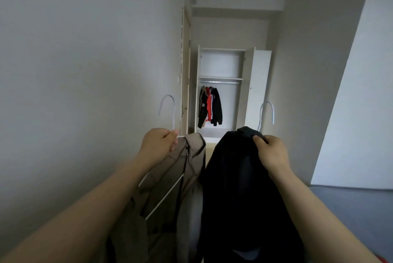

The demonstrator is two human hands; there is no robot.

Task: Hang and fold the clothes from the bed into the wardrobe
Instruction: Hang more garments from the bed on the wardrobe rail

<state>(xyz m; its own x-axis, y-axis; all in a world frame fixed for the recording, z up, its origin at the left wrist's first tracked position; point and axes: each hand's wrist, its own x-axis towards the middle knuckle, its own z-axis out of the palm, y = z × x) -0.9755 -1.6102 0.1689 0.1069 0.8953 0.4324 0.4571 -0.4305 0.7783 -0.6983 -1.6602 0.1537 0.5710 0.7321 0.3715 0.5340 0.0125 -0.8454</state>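
The left hand (pixel 158 142), left of centre, is closed round the neck of a white hanger (pixel 169 109), fingers curled just under its hook. The right hand (pixel 271 150), right of centre, grips the collar of a dark jacket (pixel 240 188), thumb on top of the cloth. The hook of a second hanger (pixel 266 113) rises just above that hand.

A pale wall (pixel 85 50) takes up the whole left side of the frame, and another wall (pixel 308 60) closes in the right, leaving a narrow passage between them. The dark jacket hangs from the right hand down to the bottom edge. Beside and touching it, a beige jacket (pixel 191 156) hangs from the left hanger, with the hanger's white bar showing inside it. Together the two jackets hide the floor of the passage and the foot of the wardrobe.

At the lower right lies a grey surface (pixel 350 209); what it is cannot be told.

The wardrobe (pixel 221 64) stands at the far end, in the centre of the frame, with both doors open. Under its shelf runs a rail (pixel 219 82), and on the rail's left part hang dark, red and tan clothes (pixel 209 106), bunched together. A door (pixel 185 71) is set in the left wall just before the wardrobe, with its handle (pixel 184 110) close to the left hanger's hook in the frame.
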